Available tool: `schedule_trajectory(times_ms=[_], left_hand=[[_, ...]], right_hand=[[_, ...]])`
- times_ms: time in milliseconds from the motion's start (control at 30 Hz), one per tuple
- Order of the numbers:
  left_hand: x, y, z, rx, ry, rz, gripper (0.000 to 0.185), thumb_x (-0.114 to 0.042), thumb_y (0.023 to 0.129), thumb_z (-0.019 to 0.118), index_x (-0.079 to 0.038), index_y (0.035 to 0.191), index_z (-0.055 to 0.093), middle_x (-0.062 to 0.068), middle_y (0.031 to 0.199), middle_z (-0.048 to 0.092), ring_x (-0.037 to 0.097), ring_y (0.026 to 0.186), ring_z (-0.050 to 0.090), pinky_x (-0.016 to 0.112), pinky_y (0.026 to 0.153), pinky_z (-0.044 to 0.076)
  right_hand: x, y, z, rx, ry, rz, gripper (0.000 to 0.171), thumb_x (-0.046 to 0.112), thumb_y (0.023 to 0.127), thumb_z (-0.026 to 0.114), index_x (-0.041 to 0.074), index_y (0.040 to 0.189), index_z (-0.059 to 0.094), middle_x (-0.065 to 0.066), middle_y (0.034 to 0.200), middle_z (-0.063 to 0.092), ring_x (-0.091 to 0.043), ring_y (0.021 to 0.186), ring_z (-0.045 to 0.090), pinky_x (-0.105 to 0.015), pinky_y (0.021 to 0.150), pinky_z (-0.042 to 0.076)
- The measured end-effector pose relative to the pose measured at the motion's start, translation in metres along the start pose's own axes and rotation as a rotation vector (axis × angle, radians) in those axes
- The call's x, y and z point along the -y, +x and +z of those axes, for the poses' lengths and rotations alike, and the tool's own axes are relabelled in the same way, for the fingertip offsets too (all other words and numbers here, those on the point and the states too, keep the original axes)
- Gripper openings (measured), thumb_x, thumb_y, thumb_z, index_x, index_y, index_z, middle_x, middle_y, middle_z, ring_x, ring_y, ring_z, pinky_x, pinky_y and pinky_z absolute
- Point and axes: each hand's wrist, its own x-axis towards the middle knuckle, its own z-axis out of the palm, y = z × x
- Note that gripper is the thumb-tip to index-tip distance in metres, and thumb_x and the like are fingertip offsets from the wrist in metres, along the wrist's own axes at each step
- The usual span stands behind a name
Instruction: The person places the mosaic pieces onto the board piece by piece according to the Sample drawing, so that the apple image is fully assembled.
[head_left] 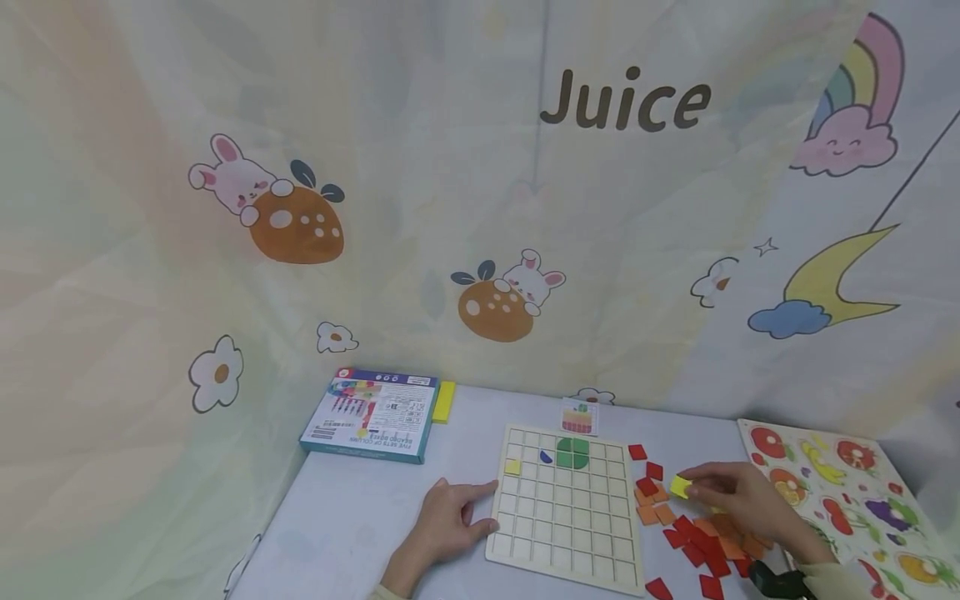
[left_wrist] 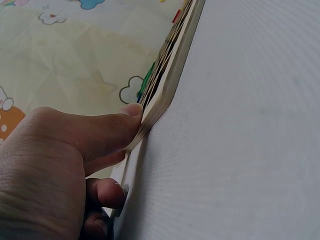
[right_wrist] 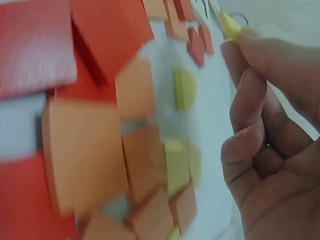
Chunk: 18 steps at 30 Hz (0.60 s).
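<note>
1. Head view, clock centred on the grid board [head_left: 566, 529], 12 at the picture's top: the right hand [head_left: 738, 500] is at 3 o'clock, thumb and fingers pinching a yellow tile [head_left: 679, 487].
2. That tile is at the right hand's own 9 o'clock, off the board, well apart from the left hand [head_left: 450, 518].
3. The left hand, at 9 o'clock, is unclenched, fingertips touching the board's edge.
4. Red tiles [head_left: 696, 547] and orange tiles [head_left: 664, 514] lie between 3 and 4 o'clock, near the right hand.
5. On the board, green tiles [head_left: 581, 460] sit at 12, a blue piece [head_left: 546, 457] at 11, a yellow square [head_left: 512, 467] at 10.
</note>
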Motion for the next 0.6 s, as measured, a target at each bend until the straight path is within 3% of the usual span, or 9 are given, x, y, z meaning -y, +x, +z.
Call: schedule_trajectory(times_ms=[233,433,600], left_hand=[[0.001,0.000,0.000,0.003,0.007,0.013,0.054,-0.051,0.088,0.081,-0.030,0.137,0.072,-0.018,0.056,0.047,0.002,0.052,0.038,0.027,0.071,0.029],[0.001,0.000,0.000,-0.008,0.025,0.032,0.053,-0.051,0.089,0.081,-0.030,0.137,0.073,-0.018,0.057,0.046,0.001,0.053,0.038,0.036,0.084,0.034],[0.001,0.000,0.000,-0.002,0.027,0.029,0.053,-0.050,0.089,0.081,-0.030,0.137,0.073,-0.018,0.057,0.046,0.001,0.053,0.038,0.034,0.083,0.033]], right_hand=[[0.022,0.016,0.023,0.038,0.020,-0.048,0.035,0.026,0.098,0.077,0.004,0.125,0.076,-0.012,0.120,0.077,-0.010,0.094,0.065,-0.022,0.078,0.055],[0.046,0.032,0.046,0.054,0.064,-0.039,0.032,0.026,0.097,0.079,0.008,0.123,0.079,-0.006,0.115,0.078,-0.016,0.093,0.063,-0.023,0.073,0.053],[0.066,0.047,0.060,0.058,0.053,-0.098,0.028,0.025,0.096,0.079,0.012,0.121,0.080,-0.005,0.115,0.078,-0.016,0.090,0.061,-0.022,0.073,0.050]])
